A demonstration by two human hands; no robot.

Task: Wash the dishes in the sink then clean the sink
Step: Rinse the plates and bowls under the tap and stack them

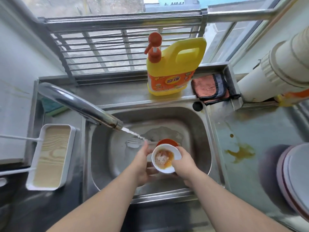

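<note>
Clearly rinsing is underway: at lower centre, the left hand cradles and the right hand grips the rim of a soiled white bowl; next, tilt it under the tap stream.

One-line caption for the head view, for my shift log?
Both hands, left hand and right hand, hold a food-smeared white bowl over the steel sink beside the running faucet.

The steel counter surrounds a sink. On its back ledge a yellow soap jug stands beside a folded cloth. Left of the sink lie a sponge and a white tray. At right are an orange spill and stacked plates.
</note>
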